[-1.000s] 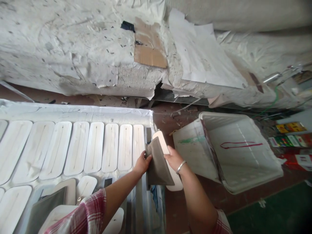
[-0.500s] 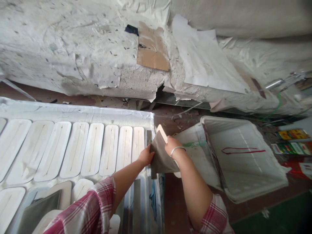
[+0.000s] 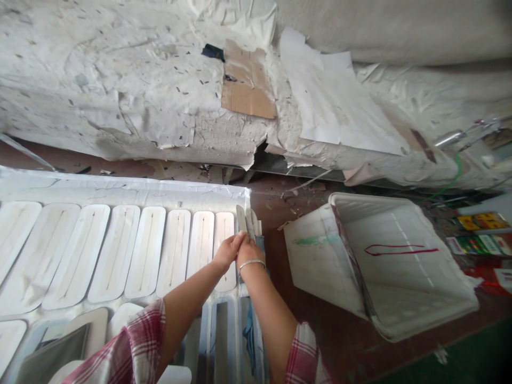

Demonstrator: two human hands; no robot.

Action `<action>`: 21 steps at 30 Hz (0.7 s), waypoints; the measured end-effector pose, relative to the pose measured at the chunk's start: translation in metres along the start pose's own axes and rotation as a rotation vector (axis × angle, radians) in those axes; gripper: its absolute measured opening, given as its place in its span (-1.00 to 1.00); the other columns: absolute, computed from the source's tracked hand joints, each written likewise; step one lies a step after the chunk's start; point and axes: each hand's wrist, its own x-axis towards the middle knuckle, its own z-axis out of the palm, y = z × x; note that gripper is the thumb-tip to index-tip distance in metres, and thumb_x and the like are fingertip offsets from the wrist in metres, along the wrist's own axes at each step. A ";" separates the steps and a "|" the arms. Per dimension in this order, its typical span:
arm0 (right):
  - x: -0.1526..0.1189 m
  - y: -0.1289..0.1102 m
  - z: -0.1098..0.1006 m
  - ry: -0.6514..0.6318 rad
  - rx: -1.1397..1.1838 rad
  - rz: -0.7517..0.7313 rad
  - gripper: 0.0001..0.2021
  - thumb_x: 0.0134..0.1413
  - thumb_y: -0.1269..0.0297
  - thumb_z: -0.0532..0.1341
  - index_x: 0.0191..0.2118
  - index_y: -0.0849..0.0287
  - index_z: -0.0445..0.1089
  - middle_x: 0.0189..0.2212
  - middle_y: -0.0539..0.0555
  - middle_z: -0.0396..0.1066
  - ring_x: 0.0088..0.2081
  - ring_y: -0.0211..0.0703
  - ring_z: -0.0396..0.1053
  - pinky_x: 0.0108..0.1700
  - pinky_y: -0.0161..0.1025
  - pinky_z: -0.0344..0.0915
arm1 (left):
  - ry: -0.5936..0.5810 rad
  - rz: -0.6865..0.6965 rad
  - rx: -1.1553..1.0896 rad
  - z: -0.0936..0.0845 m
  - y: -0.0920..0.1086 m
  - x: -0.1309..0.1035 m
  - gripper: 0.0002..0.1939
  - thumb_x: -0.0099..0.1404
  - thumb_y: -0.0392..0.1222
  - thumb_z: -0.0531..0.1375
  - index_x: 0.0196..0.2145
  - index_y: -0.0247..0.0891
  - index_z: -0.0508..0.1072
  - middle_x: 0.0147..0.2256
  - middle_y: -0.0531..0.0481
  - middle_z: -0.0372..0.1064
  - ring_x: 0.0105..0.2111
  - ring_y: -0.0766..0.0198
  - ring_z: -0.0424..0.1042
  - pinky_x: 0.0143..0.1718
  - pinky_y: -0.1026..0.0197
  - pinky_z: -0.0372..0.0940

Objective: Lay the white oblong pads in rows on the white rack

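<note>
My left hand and my right hand, which has a silver bangle at the wrist, are close together at the right end of the table. Both are closed on a thin grey panel, seen nearly edge-on, its lower part hidden by the hands. Just left of it, a row of long pale panels with rounded corners lies flat, each with a thin dark line down its middle. A dark grey panel leans over other pale pieces at the lower left.
A large white plastic bin stands tilted on the reddish floor at right. Behind runs a wide surface covered in crumpled whitish sheeting with a piece of cardboard on it. Blue cloth hangs at the table's end.
My right hand has moved left, up against my left hand. The grey panel and its pale rounded board have swung from facing me to nearly edge-on at the table's end.
</note>
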 end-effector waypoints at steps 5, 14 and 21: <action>-0.012 0.021 0.019 -0.001 0.178 -0.067 -0.34 0.09 0.19 0.19 0.27 0.29 0.02 0.13 0.26 0.23 0.12 0.02 0.24 0.12 -0.20 0.19 | -0.048 -0.070 -0.186 -0.014 -0.012 0.015 -0.47 -0.04 0.19 0.30 -0.40 -0.37 0.32 -0.53 0.02 0.25 -0.52 0.34 0.30 -0.50 0.29 0.24; 0.021 0.071 0.038 -0.003 0.319 0.114 -0.84 0.11 0.24 0.19 -0.24 0.21 0.39 -0.27 0.13 0.51 -0.25 -0.16 0.45 -0.25 -0.32 0.24 | 0.008 -0.179 0.313 -0.020 -0.019 0.030 -0.65 0.26 -0.01 0.10 -0.49 -0.38 0.34 -0.52 -0.11 0.36 -0.52 0.23 0.42 -0.45 0.17 0.37; 0.032 0.084 0.044 0.005 0.277 0.101 -0.85 0.15 0.21 0.16 -0.29 0.17 0.39 -0.32 0.05 0.51 -0.33 -0.26 0.41 -0.32 -0.38 0.19 | -0.033 -0.126 0.793 -0.013 0.005 0.031 -0.64 0.23 -0.08 0.13 -0.63 -0.34 0.29 -0.65 -0.07 0.31 -0.67 0.26 0.31 -0.53 0.23 0.22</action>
